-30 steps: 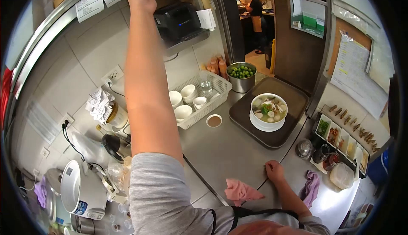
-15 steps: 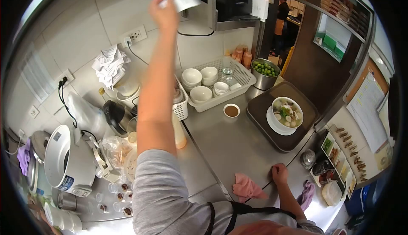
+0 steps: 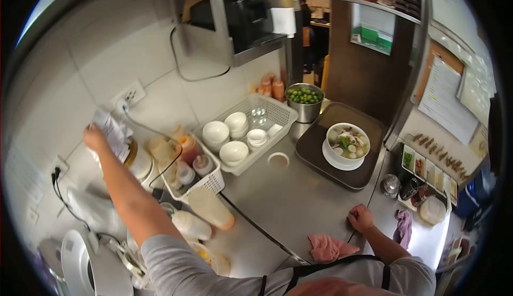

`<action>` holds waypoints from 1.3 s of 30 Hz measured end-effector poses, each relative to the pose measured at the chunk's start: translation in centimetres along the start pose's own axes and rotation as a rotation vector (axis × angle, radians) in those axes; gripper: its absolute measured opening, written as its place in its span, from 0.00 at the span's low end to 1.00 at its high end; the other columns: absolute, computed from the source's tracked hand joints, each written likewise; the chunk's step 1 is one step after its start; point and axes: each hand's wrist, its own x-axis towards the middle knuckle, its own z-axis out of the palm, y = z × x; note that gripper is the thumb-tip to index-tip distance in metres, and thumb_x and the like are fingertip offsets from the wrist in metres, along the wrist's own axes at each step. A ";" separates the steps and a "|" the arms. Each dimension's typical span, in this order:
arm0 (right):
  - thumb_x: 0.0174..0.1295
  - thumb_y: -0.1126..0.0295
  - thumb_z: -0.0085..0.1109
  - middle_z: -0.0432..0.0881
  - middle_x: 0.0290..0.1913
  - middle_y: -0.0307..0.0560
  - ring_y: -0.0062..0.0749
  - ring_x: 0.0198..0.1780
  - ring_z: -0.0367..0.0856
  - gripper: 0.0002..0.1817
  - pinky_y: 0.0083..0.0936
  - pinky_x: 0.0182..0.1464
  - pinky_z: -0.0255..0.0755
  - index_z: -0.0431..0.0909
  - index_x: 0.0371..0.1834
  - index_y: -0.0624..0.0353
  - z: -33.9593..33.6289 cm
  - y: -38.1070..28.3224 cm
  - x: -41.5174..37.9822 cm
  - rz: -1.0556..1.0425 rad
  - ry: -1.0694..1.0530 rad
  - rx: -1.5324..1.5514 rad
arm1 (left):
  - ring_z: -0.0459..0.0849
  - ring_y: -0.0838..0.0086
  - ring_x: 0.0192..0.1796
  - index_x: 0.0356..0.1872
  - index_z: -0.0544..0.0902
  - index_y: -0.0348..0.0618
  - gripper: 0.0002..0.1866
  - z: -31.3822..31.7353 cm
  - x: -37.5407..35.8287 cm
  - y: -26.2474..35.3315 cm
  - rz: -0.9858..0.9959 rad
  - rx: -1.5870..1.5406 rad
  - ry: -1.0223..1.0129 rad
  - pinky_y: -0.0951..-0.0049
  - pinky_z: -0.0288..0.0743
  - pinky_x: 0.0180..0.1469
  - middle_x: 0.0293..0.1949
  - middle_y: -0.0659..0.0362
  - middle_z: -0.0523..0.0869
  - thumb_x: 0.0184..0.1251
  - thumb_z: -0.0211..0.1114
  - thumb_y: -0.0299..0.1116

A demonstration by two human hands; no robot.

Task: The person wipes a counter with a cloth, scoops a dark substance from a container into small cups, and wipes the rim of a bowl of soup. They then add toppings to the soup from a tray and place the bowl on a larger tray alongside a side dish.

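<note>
My left hand (image 3: 94,137) is at the left by the wall, its fingers closed at the edge of a bunch of white paper slips (image 3: 114,130). Which slip it pinches is hard to make out. The bunch stands over a round container (image 3: 140,162). On the steel counter (image 3: 256,197), my right hand (image 3: 361,218) rests curled, with nothing visible in it, near a pink cloth (image 3: 330,248). A white bowl of soup (image 3: 348,142) stands on a white plate (image 3: 342,163) on a brown tray (image 3: 311,161). Left of the tray is a small dish (image 3: 278,161).
A basket (image 3: 250,166) holds white bowls. Nearer are a basket of sauce bottles (image 3: 214,182) and a large bottle (image 3: 210,208). Behind the tray stands a pot of green fruit (image 3: 304,105). A metal shelf edge (image 3: 259,50) juts out overhead. Condiment containers (image 3: 427,174) line the right.
My left hand has swung down and left with the paper slip, from beside the shelf to the bunch of slips. The view has shifted. My right hand still rests on the counter.
</note>
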 end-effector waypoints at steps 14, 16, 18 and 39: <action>0.48 0.62 0.53 0.75 0.32 0.49 0.43 0.32 0.75 0.11 0.36 0.34 0.69 0.74 0.32 0.54 -1.4 -0.6 0.0 0.081 -0.217 0.041 | 0.67 0.57 0.54 0.52 0.70 0.51 0.28 -2.6 -4.5 1.5 -0.036 0.957 -0.278 0.50 0.60 0.48 0.55 0.47 0.62 0.54 0.46 0.57; 0.49 0.65 0.52 0.74 0.33 0.50 0.46 0.33 0.74 0.10 0.36 0.35 0.68 0.74 0.33 0.55 -3.5 -1.5 -1.2 0.097 -0.136 0.116 | 0.65 0.53 0.56 0.56 0.65 0.49 0.37 -6.1 -6.6 7.7 0.078 0.828 -0.373 0.48 0.59 0.50 0.59 0.45 0.58 0.50 0.47 0.64; 0.46 0.69 0.54 0.74 0.33 0.49 0.45 0.37 0.73 0.10 0.35 0.40 0.67 0.74 0.33 0.56 -5.2 0.9 -3.2 -0.093 0.074 0.043 | 0.64 0.53 0.57 0.57 0.65 0.49 0.38 -8.1 -8.6 12.7 0.250 0.738 -0.471 0.51 0.59 0.52 0.61 0.46 0.56 0.50 0.47 0.65; 0.47 0.70 0.52 0.76 0.30 0.52 0.45 0.33 0.74 0.07 0.35 0.37 0.68 0.76 0.29 0.57 -25.4 16.9 -5.3 0.365 0.704 -0.654 | 0.55 0.46 0.60 0.52 0.72 0.53 0.24 -36.2 -57.4 20.4 0.766 -0.550 -1.546 0.54 0.49 0.60 0.56 0.45 0.62 0.50 0.59 0.41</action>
